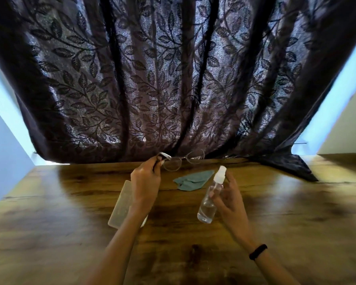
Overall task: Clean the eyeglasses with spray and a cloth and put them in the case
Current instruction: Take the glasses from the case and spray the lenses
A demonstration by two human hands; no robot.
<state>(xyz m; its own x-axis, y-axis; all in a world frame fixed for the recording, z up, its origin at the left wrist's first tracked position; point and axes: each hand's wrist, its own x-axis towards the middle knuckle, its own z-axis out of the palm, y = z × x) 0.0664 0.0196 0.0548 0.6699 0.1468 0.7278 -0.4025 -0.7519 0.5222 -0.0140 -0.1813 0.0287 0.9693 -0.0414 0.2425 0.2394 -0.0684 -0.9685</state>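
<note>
My left hand grips the thin-framed eyeglasses by one temple and holds them up above the far middle of the table. My right hand holds a clear spray bottle with a white nozzle, tilted so the nozzle points up toward the glasses. A grey-green cloth lies crumpled on the table between the two hands. The pale translucent case lies flat on the table, partly hidden under my left wrist.
The wooden table stretches across the view. A dark leaf-patterned curtain hangs just behind its far edge, and one fold spills onto the table at the back right. A black band sits on my right wrist.
</note>
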